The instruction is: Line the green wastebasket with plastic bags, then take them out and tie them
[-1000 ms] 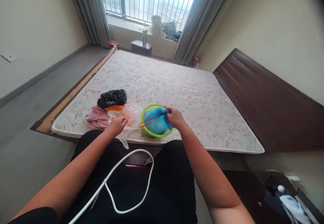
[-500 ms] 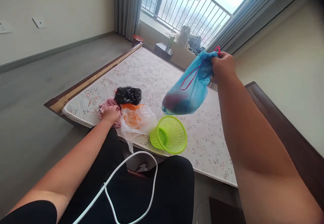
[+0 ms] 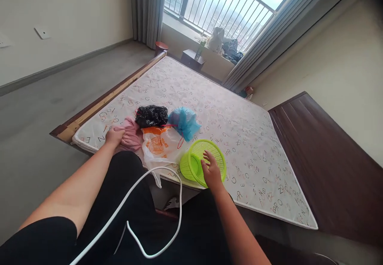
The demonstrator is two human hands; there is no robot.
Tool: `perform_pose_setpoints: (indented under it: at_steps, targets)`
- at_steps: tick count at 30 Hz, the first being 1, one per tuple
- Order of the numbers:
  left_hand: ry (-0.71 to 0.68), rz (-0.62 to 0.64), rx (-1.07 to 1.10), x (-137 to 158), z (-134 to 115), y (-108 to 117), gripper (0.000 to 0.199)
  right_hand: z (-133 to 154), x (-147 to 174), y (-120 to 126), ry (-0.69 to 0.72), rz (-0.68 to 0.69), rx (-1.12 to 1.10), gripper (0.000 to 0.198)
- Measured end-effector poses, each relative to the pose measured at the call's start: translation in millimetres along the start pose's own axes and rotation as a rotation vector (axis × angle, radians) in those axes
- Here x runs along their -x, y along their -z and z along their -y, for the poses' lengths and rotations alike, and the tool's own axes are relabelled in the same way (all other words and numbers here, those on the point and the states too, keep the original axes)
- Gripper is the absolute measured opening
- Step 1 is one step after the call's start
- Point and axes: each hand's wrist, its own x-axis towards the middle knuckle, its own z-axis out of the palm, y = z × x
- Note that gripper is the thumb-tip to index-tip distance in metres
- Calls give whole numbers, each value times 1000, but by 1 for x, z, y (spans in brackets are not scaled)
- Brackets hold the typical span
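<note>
Just below the frame's centre, the green mesh basket (image 3: 186, 168) pointed its mouth and long axis rightward. Our right grip (image 3: 212, 171), spread open, hid part of the rim; whether they touched, we could not tell. Left of centre, our left grip (image 3: 114, 137) held crumpled, fleecy pink cloth (image 3: 132, 136) near a glossy black bag (image 3: 151, 115).

I count one left hand (image 3: 114, 136) and one right hand (image 3: 212, 172), two in all. I have one black bag (image 3: 151, 116), one blue bag (image 3: 186, 123) and one white bag (image 3: 158, 146), which makes three near me, plus one basket (image 3: 186, 168) and one pink cloth (image 3: 131, 135). I see one mattress (image 3: 239, 137), one headboard (image 3: 323, 157) and one white cord (image 3: 180, 199). I also make out one stool (image 3: 161, 45), one cabinet (image 3: 188, 59), one bottle (image 3: 200, 51), one pale sack (image 3: 216, 40) and two curtains (image 3: 148, 13); the dark heap (image 3: 231, 49) I cannot count.
</note>
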Motion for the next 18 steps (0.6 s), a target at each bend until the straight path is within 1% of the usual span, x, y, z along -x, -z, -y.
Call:
perform_pose_setpoints:
  at_steps: [2, 3, 4, 5, 6, 7, 8, 10, 11, 12, 13, 14, 15, 17, 18]
  targets:
    - [40, -193, 79, -8, -22, 13, 25, -36, 44, 24, -39, -97, 68, 49]
    - [13, -280, 186, -10, -39, 20, 25, -52, 63, 35, -38, -133, 114, 47]
    - [-42, -343, 334, -9, -59, 25, 28, -68, 80, 45, -34, -157, 153, 44]
    - [-129, -370, 550, -5, -82, 29, 33, -81, 95, 54, -33, -181, 182, 43]
    - [-224, -349, 772, 4, -108, 31, 40, -93, 107, 59, -37, -206, 199, 42]
    - [-311, -274, 936, 17, -134, 30, 46, -103, 117, 63, -48, -232, 204, 41]
    - [-372, -153, 1007, 34, -160, 27, 47, -110, 125, 64, -64, -261, 200, 40]
    - [-419, 36, 1026, 78, -201, 9, 44, -118, 134, 61, -85, -306, 182, 39]
    - [-440, 116, 998, 102, -215, -6, 42, -120, 136, 59, -81, -312, 174, 38]
    - [-461, 190, 946, 127, -224, -23, 40, -120, 137, 58, -67, -309, 168, 37]
    - [-485, 278, 845, 150, -227, -44, 40, -119, 137, 57, -46, -297, 162, 36]
    - [-519, 376, 680, 173, -225, -65, 42, -119, 138, 58, -24, -278, 159, 36]
    - [-580, 501, 462, 193, -220, -86, 43, -118, 139, 60, -4, -253, 157, 36]
    - [-763, 843, 2, 226, -200, -125, 40, -117, 145, 65, 25, -194, 162, 35]
    - [-850, 972, -181, 238, -188, -140, 35, -116, 150, 68, 35, -163, 169, 34]
